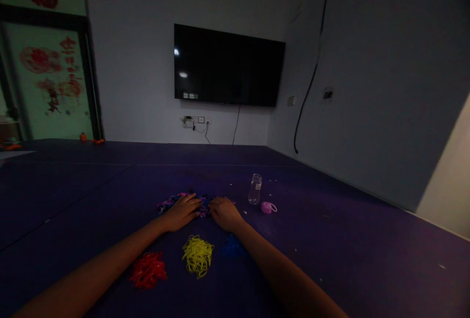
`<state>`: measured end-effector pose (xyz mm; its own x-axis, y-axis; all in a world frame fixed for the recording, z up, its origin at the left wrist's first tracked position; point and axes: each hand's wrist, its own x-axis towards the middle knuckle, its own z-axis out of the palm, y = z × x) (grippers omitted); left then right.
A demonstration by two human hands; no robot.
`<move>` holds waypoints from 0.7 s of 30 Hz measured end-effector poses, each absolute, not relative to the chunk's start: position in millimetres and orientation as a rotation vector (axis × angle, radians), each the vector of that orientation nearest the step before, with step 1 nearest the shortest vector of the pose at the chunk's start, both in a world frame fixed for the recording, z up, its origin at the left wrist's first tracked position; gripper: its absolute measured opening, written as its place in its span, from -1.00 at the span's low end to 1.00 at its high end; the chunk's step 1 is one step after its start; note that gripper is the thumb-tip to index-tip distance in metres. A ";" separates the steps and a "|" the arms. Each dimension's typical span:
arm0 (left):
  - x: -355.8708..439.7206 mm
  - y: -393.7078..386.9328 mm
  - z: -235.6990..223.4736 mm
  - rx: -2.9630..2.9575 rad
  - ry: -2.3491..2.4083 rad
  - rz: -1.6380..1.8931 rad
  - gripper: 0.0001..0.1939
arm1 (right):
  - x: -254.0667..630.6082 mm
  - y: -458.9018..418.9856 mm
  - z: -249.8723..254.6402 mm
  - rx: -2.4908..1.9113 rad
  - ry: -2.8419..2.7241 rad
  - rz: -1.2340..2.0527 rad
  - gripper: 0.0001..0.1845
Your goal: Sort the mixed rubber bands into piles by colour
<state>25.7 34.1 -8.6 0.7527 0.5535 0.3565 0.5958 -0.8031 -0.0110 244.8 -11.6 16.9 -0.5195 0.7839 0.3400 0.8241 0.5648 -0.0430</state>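
Observation:
A mixed pile of pink, purple and dark blue rubber bands (167, 204) lies on the dark purple surface in front of me. My left hand (182, 212) rests over the pile's middle with its fingers stretched out. From the other side, my right hand (224, 213) touches the right part of the pile, fingers slightly bent and pointing left. Neither hand visibly grips a band. Closer to me are separate heaps: red rubber bands (149, 270) by my left forearm, yellow rubber bands (198, 256) in the centre, and blue rubber bands (232, 246) partly hidden by my right forearm.
Right of my hands stands an uncapped clear bottle (254, 190), with its pink cap with a loop (267, 208) beside it. Small white scraps dot the purple surface (330, 249). A wall-mounted television (229, 66) and a hanging black cable (308, 90) are beyond.

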 end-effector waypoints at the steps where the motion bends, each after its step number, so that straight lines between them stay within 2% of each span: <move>1: 25.7 35.2 -9.1 -2.824 -0.940 -0.509 -0.55 | 244.7 -11.1 16.7 -1.325 -2.475 -0.176 -0.63; 13: 24.6 39.0 -10.3 -2.836 -1.001 -0.465 -0.55 | 245.9 -3.8 8.9 -1.262 -2.483 -0.105 -0.54; 21: 27.2 34.4 -6.9 -2.835 -0.951 -0.525 -0.63 | 246.4 -2.8 9.3 -1.297 -2.497 -0.094 -0.52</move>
<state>27.2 34.4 -6.9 0.7446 0.5650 0.3554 0.6016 -0.7987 0.0094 246.4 -2.8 9.3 -0.5341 0.7850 0.3137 0.8064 0.5845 -0.0899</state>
